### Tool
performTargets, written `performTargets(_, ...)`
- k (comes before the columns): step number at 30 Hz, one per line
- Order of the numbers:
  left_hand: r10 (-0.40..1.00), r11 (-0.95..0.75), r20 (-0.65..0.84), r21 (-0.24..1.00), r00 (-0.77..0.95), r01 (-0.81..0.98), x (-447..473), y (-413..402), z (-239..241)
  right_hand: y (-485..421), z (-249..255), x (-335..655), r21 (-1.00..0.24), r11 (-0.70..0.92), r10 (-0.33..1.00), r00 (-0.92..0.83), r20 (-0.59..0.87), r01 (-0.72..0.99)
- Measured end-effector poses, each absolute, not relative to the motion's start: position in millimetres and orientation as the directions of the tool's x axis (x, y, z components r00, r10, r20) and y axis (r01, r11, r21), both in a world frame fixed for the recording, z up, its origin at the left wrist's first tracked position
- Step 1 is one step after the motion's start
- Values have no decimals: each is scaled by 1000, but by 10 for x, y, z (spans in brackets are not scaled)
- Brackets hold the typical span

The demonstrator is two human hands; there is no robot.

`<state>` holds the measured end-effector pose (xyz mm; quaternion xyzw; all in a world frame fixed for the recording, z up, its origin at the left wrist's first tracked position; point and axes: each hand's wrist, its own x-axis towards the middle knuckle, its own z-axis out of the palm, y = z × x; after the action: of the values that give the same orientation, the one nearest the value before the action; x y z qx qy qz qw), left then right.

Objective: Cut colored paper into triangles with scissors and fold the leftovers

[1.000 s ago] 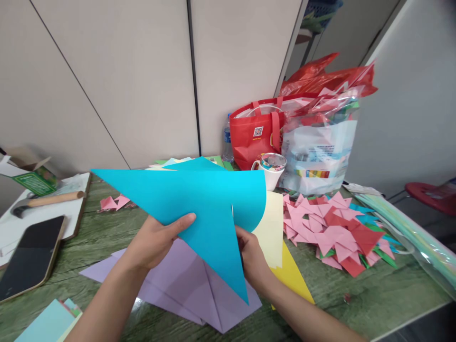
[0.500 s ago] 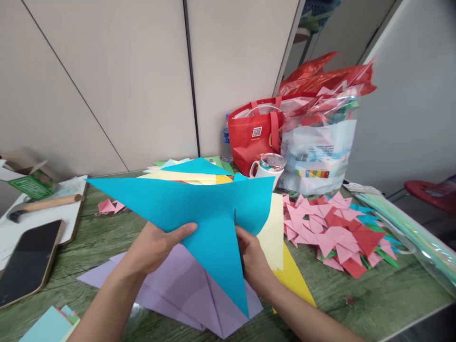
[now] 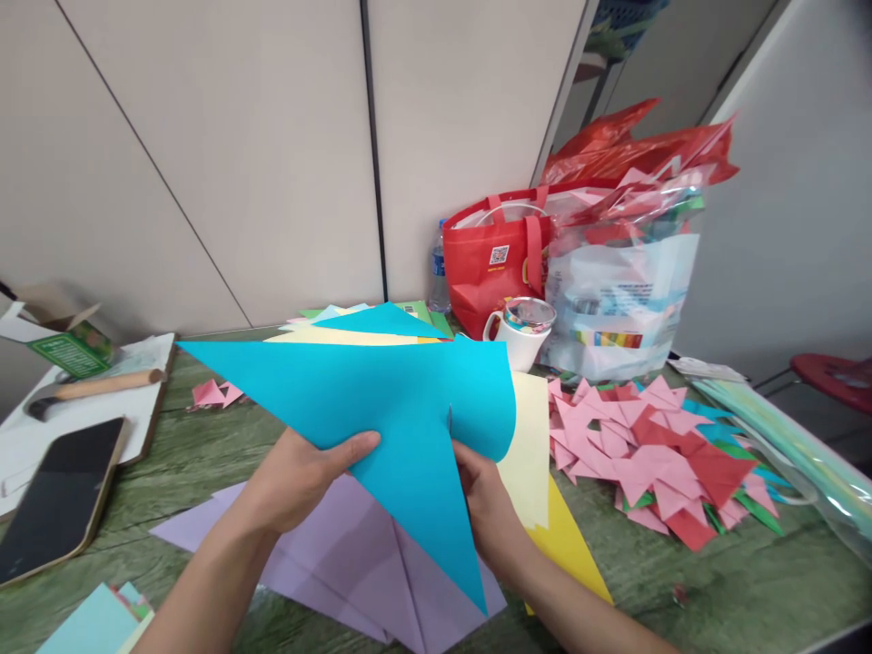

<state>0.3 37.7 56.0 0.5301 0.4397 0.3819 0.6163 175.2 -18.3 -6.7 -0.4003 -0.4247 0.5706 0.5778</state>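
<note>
A large sheet of blue paper (image 3: 381,400), folded to a triangle, is held up in front of me. My left hand (image 3: 306,472) grips its lower left edge, thumb on top and fingers underneath. My right hand (image 3: 494,509) is closed at the paper's lower right edge, its fingers partly behind the sheet. A thin dark sliver of a blade (image 3: 450,420) shows in a slit in the paper just above that hand; the rest of the tool is hidden. Right of the slit, the paper bends into a rounded curl. Purple paper sheets (image 3: 327,563) lie below.
Pink and red folded paper pieces (image 3: 654,454) are heaped at right. Cream sheets (image 3: 531,445) and yellow paper (image 3: 572,545) lie beneath my right side. A white mug (image 3: 521,341), red bag (image 3: 494,263) and clear plastic bag (image 3: 619,291) stand behind. A phone (image 3: 61,500) and hammer (image 3: 95,386) are left.
The part of the blue paper right of the slit has curled over more, and its upper right corner has drawn left. Both hands keep their holds. The whole view has shifted slightly.
</note>
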Motion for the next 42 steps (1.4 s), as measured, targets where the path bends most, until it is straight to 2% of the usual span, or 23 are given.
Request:
performTargets(13,919,164,-147,986,367,-14,26,366,597,-143,-79,1785,-962,21,999,30,14,-271)
performTargets(17,933,154,-166,986,319,61,18,364,568,-128,-71,1805,-942,24,1000,16,20,-334)
performTargets(20,947,129,-160,983,279,127,0,373,538,-118,-75,1821,-947,61,998,44,50,-315)
performTargets(36,915,170,-167,985,367,25,32,365,548,-124,-64,1801,-964,40,996,83,19,-264)
performTargets(42,929,154,-169,986,330,71,24,364,543,-134,-44,1798,-969,31,996,88,10,-244)
